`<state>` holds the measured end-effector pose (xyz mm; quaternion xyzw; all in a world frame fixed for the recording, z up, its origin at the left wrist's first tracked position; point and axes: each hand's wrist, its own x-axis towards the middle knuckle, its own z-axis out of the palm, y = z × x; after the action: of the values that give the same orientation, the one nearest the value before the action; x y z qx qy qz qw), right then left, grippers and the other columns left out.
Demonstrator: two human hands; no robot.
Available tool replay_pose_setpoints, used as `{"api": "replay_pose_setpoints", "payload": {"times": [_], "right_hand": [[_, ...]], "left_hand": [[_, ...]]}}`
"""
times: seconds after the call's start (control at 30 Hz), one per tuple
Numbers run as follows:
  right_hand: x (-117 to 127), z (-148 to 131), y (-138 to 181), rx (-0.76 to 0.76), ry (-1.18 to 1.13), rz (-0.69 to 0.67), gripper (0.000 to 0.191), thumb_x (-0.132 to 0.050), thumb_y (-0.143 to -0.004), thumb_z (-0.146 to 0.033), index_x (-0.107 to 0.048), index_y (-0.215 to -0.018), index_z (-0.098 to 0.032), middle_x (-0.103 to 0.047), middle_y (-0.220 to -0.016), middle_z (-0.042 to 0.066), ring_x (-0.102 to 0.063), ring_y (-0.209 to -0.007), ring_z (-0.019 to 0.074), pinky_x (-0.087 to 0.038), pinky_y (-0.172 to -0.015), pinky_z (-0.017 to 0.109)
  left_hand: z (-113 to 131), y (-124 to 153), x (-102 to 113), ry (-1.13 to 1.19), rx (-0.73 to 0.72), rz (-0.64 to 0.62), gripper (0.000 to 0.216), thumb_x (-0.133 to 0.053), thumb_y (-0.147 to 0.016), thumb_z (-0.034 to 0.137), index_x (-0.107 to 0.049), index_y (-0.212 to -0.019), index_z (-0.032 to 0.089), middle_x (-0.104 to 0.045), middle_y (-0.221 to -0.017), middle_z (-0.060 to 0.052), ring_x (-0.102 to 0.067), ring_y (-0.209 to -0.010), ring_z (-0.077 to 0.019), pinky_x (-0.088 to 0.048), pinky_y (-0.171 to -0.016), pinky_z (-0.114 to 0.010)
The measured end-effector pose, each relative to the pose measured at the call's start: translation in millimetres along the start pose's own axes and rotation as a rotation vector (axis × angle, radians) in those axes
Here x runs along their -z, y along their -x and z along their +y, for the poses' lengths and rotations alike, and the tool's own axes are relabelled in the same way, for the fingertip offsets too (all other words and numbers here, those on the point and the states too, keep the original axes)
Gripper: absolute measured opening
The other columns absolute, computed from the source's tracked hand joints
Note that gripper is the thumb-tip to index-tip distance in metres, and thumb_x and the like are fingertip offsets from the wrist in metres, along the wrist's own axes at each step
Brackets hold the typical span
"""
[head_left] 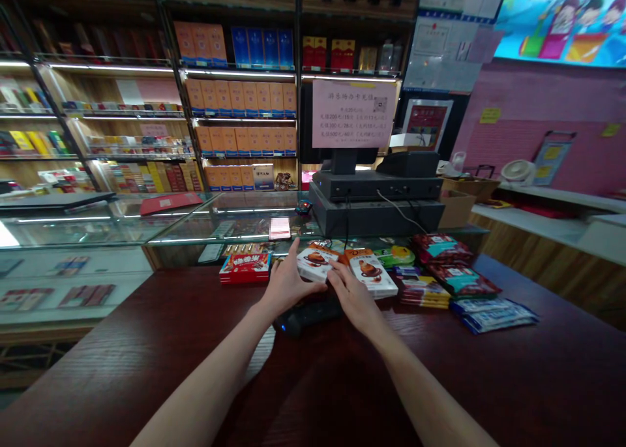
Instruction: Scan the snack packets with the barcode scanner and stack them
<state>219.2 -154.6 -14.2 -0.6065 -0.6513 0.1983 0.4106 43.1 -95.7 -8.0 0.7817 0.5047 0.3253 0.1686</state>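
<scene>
A white and orange snack box with a brown picture on it lies at the far edge of the wooden counter, between my hands. My left hand grips its left side, index finger along the edge and thumb across the front. The bent fingers of my right hand press on its near right corner. Just right of it lies a similar snack box, and a red snack box is to the left. Below my hands sits a dark device with a blue light, partly covered.
Yellow and red packets, dark red bags and blue-white packets lie to the right. Behind are a glass display case and a register with a paper sign. A white paper lies under my left forearm.
</scene>
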Motion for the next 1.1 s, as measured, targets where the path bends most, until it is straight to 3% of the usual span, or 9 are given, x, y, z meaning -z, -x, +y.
{"api": "replay_pose_setpoints", "payload": {"times": [0.17, 0.33, 0.47, 0.63, 0.77, 0.9, 1.1], "right_hand": [[-10.3, -11.0, -1.3, 0.06, -0.001, -0.029, 0.048, -0.041, -0.098, -0.05, -0.056, -0.136, -0.025, -0.066, -0.132, 0.009, -0.059, -0.126, 0.0268, -0.041, -0.109, 0.043], [-20.1, -23.1, -3.2, 0.089, 0.005, -0.058, 0.048, -0.049, -0.095, -0.05, -0.057, -0.135, -0.027, -0.068, -0.13, 0.008, -0.062, -0.122, 0.027, -0.046, -0.105, 0.042], [-30.9, -25.1, -6.1, 0.109, -0.018, -0.054, 0.05, -0.061, -0.089, -0.048, -0.057, -0.135, -0.03, -0.069, -0.127, 0.005, -0.063, -0.121, 0.0274, -0.048, -0.103, 0.042], [-43.4, -21.2, -9.6, 0.113, -0.079, -0.044, 0.046, -0.059, -0.09, -0.044, -0.057, -0.134, -0.03, -0.071, -0.122, 0.005, -0.065, -0.118, 0.026, -0.049, -0.101, 0.042], [-46.0, -22.3, -12.0, 0.109, -0.13, -0.069, 0.043, -0.052, -0.094, -0.047, -0.056, -0.132, -0.027, -0.072, -0.12, 0.005, -0.067, -0.114, 0.0245, -0.051, -0.098, 0.04], [-48.2, -19.9, -16.3, 0.111, -0.177, -0.066, 0.041, -0.046, -0.096, -0.048, -0.057, -0.13, -0.028, -0.074, -0.116, 0.003, -0.069, -0.11, 0.0225, -0.051, -0.097, 0.036], [-53.8, -3.3, -24.8, 0.11, -0.236, -0.042, 0.043, -0.046, -0.096, -0.048, -0.057, -0.132, -0.026, -0.073, -0.119, 0.005, -0.066, -0.116, 0.0227, -0.047, -0.104, 0.038]], "left_hand": [[-12.1, 5.3, 17.5, -0.05, 0.029, 0.023, 0.122, -0.079, -0.063, 0.064, -0.014, -0.157, 0.023, -0.064, -0.133, -0.013, -0.054, -0.131, -0.0363, -0.023, -0.117, -0.056], [-27.5, 10.3, 34.1, -0.045, 0.06, 0.035, 0.121, -0.076, -0.063, 0.068, -0.015, -0.158, 0.023, -0.06, -0.138, -0.015, -0.051, -0.134, -0.0393, -0.03, -0.114, -0.054], [-35.5, 15.6, 48.0, -0.021, 0.096, 0.043, 0.119, -0.079, -0.063, 0.063, -0.017, -0.157, 0.025, -0.057, -0.141, -0.015, -0.053, -0.131, -0.0398, -0.037, -0.109, -0.054], [-40.5, 21.3, 57.1, 0.001, 0.089, 0.067, 0.111, -0.08, -0.066, 0.052, -0.02, -0.157, 0.027, -0.065, -0.131, -0.01, -0.053, -0.132, -0.0348, -0.033, -0.113, -0.052], [-50.6, 24.6, 55.1, 0.004, -0.012, 0.099, 0.08, -0.065, -0.085, 0.046, -0.025, -0.154, 0.034, -0.058, -0.143, -0.005, -0.054, -0.132, -0.0261, -0.02, -0.121, -0.054], [-64.7, 28.8, 53.0, -0.135, -0.137, 0.189, 0.044, -0.042, -0.1, 0.036, -0.042, -0.144, 0.036, -0.06, -0.141, 0.0, -0.051, -0.135, -0.0201, -0.008, -0.124, -0.056], [-72.3, 34.4, 54.0, -0.352, -0.255, 0.227, 0.035, -0.044, -0.1, 0.03, -0.055, -0.133, 0.034, -0.068, -0.129, -0.001, -0.053, -0.132, -0.0208, -0.002, -0.125, -0.055]]}}
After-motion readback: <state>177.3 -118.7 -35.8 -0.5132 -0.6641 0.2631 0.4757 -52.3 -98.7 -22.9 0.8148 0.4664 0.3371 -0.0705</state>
